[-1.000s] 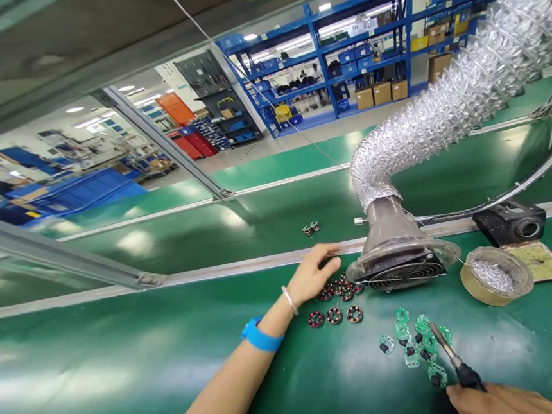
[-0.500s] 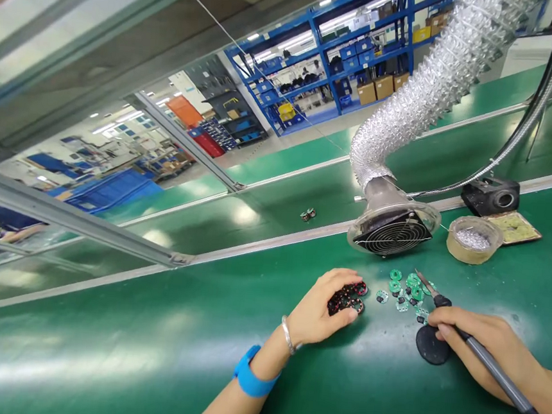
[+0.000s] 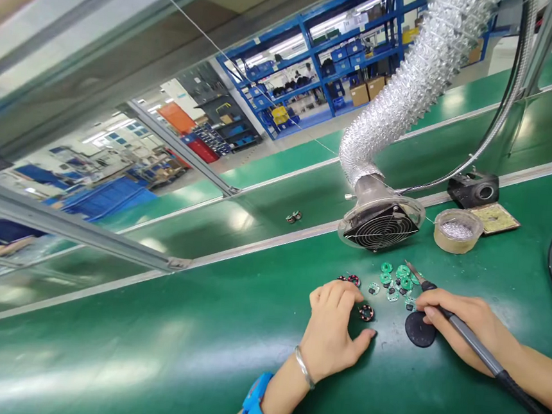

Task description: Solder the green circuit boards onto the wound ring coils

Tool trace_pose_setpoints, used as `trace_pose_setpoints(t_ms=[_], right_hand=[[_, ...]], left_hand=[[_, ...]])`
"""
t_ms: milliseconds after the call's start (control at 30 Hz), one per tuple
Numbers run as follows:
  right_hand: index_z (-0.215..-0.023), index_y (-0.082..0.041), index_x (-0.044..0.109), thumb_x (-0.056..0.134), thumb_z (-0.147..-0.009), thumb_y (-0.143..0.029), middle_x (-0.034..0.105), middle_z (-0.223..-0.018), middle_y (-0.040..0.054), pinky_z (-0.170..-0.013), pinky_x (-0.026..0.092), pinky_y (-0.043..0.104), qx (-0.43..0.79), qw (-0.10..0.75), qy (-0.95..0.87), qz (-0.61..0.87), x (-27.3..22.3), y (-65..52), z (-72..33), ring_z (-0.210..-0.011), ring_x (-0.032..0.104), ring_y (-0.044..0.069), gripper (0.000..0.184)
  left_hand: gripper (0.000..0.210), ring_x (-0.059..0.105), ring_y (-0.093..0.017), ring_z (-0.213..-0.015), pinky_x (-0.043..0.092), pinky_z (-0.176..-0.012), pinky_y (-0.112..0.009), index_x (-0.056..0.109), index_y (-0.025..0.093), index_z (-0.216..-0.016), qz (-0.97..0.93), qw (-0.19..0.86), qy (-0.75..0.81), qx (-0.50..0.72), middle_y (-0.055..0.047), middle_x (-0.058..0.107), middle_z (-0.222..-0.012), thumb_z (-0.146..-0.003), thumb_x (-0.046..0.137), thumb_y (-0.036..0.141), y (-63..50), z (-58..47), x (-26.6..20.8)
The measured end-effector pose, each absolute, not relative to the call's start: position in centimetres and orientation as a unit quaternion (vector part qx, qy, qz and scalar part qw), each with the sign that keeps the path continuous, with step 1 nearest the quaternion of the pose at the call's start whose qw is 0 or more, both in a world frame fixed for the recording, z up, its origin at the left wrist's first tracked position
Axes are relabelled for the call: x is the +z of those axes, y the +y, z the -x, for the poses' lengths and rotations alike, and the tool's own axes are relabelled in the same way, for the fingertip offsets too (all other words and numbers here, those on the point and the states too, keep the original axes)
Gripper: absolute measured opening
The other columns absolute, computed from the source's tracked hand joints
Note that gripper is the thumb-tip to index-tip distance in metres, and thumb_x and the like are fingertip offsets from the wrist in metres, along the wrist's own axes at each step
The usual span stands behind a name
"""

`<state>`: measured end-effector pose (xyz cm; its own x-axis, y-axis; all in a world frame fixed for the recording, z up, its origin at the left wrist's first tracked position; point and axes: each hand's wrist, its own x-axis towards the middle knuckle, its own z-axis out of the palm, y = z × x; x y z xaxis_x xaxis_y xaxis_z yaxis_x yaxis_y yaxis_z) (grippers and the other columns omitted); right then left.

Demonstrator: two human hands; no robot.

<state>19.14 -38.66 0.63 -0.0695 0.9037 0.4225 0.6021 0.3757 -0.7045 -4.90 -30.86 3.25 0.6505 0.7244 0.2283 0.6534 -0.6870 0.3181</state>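
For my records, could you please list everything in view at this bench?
Ribbed foil duct: one, silver, upper right
Round fan grille: one, black, duct's end
Braided hose: one, silver, beside duct
Thin cable: one, black, right edge
Round tub: one, tan, beside grille
Boxy holder: one, black, behind tub
Square pad: one, yellowish, beside tub
Round circuit boards: several, green, before grille
Small rings: several, black and copper, beside boards
Flat disc: one, black, before boards
Loose parts: one cluster, dark, left of grille
Soldering iron: one, grey, lower right
Wristband: one, blue, lower centre
Bangle: one, silver, beside wristband
Left hand: one, bare, beside rings
Right hand: one, bare, gripping iron
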Motion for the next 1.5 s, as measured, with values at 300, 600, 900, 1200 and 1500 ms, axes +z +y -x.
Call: trace_pose_setpoints(t_ms=[300,600,900,1200,1500], right_hand=[[-0.106,-0.023,0.057,0.045,-0.092,-0.011,0.071,-0.093,0.0002,-0.069,0.054,0.018,0.171,0.419,-0.744,0.492,0.2,-39.1,-19.6,-0.073,0.069,0.011,0.023],[-0.109,-0.023,0.056,0.045,-0.092,-0.01,0.071,-0.092,0.0008,-0.07,0.056,0.018,0.185,0.453,-0.712,0.504,-0.3,-39.5,-19.6,-0.075,0.069,0.011,0.024],[-0.11,-0.021,0.054,0.042,-0.093,-0.008,0.07,-0.093,0.004,-0.066,0.056,0.021,0.198,0.45,-0.718,0.494,-0.5,-39.7,-19.6,-0.074,0.069,0.013,0.025],[-0.108,-0.02,0.054,0.047,-0.09,-0.006,0.068,-0.08,0.0012,-0.058,0.051,0.023,0.133,0.474,-0.733,0.47,-0.9,-40.0,-19.5,-0.062,0.062,0.012,0.024],[-0.101,-0.022,0.055,0.049,-0.085,-0.002,0.064,-0.075,0.0004,-0.059,0.048,0.024,0.144,0.454,-0.765,0.433,-0.2,-40.4,-18.5,-0.063,0.059,0.012,0.026]], left_hand=[[0.024,0.058,-0.027,-0.092,0.037,-0.085,-0.047,0.06,0.019,-0.105,-0.935,0.132,0.316,0.089,-0.007,0.067,-0.093,-0.081,0.06,0.02,-30.7,4.4,3.2],[0.024,0.061,-0.021,-0.084,0.051,-0.075,-0.032,0.058,0.017,-0.105,-0.912,0.223,0.265,0.22,-0.007,0.067,-0.092,-0.083,0.065,0.021,-32.1,2.0,1.7],[0.023,0.06,-0.02,-0.074,0.053,-0.067,-0.031,0.061,0.017,-0.099,-0.923,0.238,0.242,0.183,-0.005,0.065,-0.083,-0.076,0.064,0.015,-32.6,-1.3,1.7],[0.023,0.064,-0.017,-0.087,0.054,-0.078,-0.027,0.061,0.018,-0.11,-0.895,0.333,0.172,0.24,-0.008,0.067,-0.098,-0.087,0.063,0.021,-31.4,0.4,0.6],[0.019,0.064,-0.012,-0.069,0.05,-0.065,-0.024,0.067,0.022,-0.086,-0.908,0.253,0.046,0.331,-0.001,0.071,-0.078,-0.09,0.051,0.011,-30.3,1.1,1.0]])
